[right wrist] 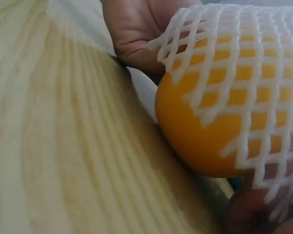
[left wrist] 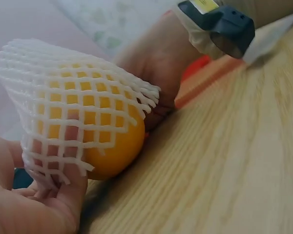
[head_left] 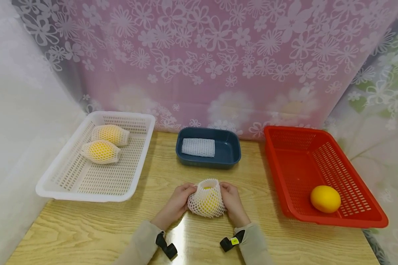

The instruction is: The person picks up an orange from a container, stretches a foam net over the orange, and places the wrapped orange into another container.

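Note:
Near the front middle of the table, a round orange-yellow fruit [left wrist: 119, 156] sits inside a white foam net [head_left: 207, 200]. The net's open top faces up, and in the wrist views the fruit's lower part shows bare below the net's edge. My left hand [head_left: 179, 201] pinches the net's left side; in the left wrist view a fingertip shows through the mesh. On the opposite side, my right hand [head_left: 232, 201] grips the net, its fingers partly hidden in the right wrist view. The fruit's underside is at or just above the wooden table.
A white basket [head_left: 142, 158] at left holds two netted fruits [head_left: 101, 151]. Behind the hands, a blue tray [head_left: 227, 151] contains a flat foam net [head_left: 198, 147]. At right, a red basket [head_left: 292, 165] holds one bare yellow fruit [head_left: 325, 199]. A floral curtain [head_left: 199, 73] hangs behind.

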`<state>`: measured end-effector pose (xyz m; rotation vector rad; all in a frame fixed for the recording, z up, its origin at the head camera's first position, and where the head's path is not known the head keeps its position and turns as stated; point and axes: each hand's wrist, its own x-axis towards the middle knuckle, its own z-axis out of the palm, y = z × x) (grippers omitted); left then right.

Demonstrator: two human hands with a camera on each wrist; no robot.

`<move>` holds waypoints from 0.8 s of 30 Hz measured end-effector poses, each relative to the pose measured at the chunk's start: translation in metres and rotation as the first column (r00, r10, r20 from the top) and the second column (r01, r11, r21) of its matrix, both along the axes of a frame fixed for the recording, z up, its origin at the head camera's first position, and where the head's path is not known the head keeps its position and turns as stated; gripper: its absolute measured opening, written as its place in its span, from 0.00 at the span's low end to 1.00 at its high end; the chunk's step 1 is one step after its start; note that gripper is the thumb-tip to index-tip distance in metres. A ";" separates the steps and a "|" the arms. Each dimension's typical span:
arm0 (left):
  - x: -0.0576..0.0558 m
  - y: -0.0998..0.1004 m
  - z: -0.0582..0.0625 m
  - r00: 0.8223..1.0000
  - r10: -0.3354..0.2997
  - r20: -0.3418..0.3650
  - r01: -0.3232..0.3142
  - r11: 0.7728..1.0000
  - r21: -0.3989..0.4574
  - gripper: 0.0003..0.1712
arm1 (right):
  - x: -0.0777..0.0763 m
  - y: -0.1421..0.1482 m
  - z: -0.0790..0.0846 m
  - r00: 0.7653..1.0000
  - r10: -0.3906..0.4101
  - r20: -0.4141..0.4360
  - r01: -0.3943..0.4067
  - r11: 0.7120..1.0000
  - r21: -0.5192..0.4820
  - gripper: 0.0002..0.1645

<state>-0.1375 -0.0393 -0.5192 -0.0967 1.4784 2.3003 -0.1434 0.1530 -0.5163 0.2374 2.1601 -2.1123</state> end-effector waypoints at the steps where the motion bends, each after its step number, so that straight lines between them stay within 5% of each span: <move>1: 0.001 0.001 0.000 1.000 0.007 -0.013 -0.008 0.999 -0.037 0.06 | 0.001 0.000 -0.001 1.000 0.004 -0.005 -0.004 1.000 0.016 0.14; 7: 0.003 0.007 -0.001 0.982 0.008 -0.187 -0.058 0.962 -0.267 0.10 | 0.001 0.001 -0.002 0.999 -0.023 -0.030 0.025 0.995 0.096 0.15; 12: 0.004 0.008 -0.002 0.917 0.014 -0.400 -0.207 0.872 -0.444 0.09 | 0.000 0.001 -0.005 0.996 -0.019 -0.086 0.036 0.979 0.202 0.13; 14: 0.008 0.008 0.003 0.881 0.017 -0.472 -0.267 0.842 -0.468 0.07 | 0.001 0.001 -0.006 0.995 -0.011 -0.103 0.036 0.968 0.249 0.13; 17: 0.013 0.008 0.008 0.820 0.029 -0.571 -0.337 0.832 -0.441 0.04 | 0.003 0.001 -0.007 0.992 -0.009 -0.124 0.045 0.957 0.286 0.12; 22: 0.009 0.006 -0.006 0.670 0.028 -0.742 -0.478 0.781 -0.402 0.05 | 0.003 0.000 -0.009 0.989 -0.024 -0.143 0.065 0.955 0.291 0.12; 24: 0.006 0.005 -0.012 0.630 -0.014 -0.776 -0.478 0.780 -0.403 0.08 | 0.003 -0.001 -0.009 0.989 -0.033 -0.147 0.074 0.955 0.288 0.11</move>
